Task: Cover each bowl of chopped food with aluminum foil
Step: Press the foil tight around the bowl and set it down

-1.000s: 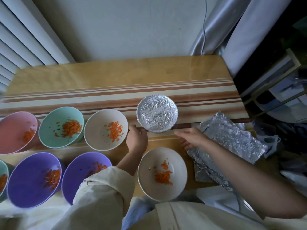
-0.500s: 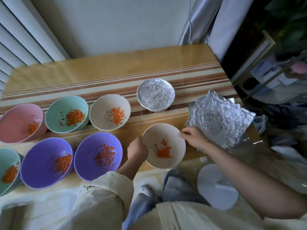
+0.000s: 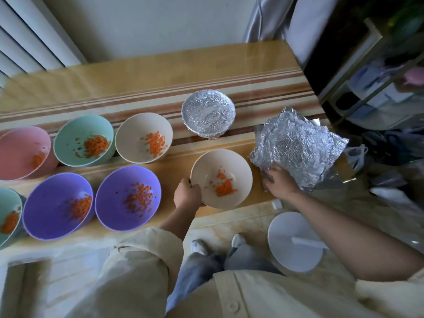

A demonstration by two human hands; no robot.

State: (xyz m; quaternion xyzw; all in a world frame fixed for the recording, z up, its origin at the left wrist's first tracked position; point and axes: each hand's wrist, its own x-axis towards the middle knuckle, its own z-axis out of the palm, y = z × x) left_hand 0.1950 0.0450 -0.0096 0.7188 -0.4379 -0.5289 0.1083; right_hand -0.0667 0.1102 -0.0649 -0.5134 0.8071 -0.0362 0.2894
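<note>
Near the table's front edge sits a beige bowl (image 3: pixel 213 166) with chopped carrot; my left hand (image 3: pixel 187 196) grips its left rim. My right hand (image 3: pixel 278 182) lies on the near corner of a crumpled stack of aluminium foil sheets (image 3: pixel 298 145) at the table's right end, its fingers on the foil edge. Behind the beige bowl stands a bowl covered in foil (image 3: pixel 208 115). Uncovered bowls of carrot fill the left: a second beige one (image 3: pixel 143 136), a mint one (image 3: pixel 83 140), a pink one (image 3: pixel 23 152), two purple ones (image 3: pixel 127 198) (image 3: pixel 57 205), and a mint one (image 3: pixel 9 214) cut off by the frame.
The wooden table (image 3: pixel 149 76) has brown stripes and stands against a wall. A white round stool (image 3: pixel 296 244) stands on the floor to my right. Curtains (image 3: pixel 275 17) and a dark shelf unit (image 3: pixel 378 76) are past the table's right end.
My left hand moved from the foil-covered bowl back to the front beige bowl and took its rim. My right hand shifted right onto the foil stack. The view tilted down.
</note>
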